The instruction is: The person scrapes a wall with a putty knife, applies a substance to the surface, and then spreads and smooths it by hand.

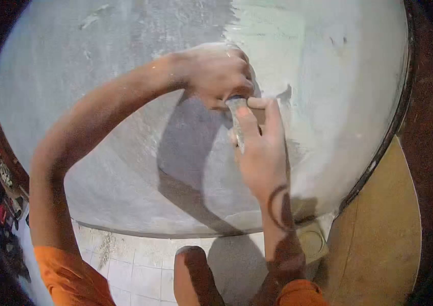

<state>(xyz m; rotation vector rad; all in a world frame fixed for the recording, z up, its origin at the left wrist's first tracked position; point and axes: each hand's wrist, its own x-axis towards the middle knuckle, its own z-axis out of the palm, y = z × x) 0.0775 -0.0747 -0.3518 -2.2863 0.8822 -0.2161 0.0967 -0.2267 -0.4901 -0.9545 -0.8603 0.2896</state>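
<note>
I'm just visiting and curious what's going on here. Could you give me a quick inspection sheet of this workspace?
Surface: grey plastered wall, paler fresh patch at upper right.
Job's things: flat putty blade held against the wall.
Clutter: small items at far left, too dark to identify.
Hands: left hand and right hand both grip the blade.
Cables: nothing seen.
Surroundings: tiled floor below, dark frame and yellowish panel at right, orange sleeves.

Putty knife [238, 118]: narrow metal blade, putty-smeared, gripped by both hands, pressed to the grey wall [124, 76]; fresh pale putty patch [318, 61] right of the grip.
</note>
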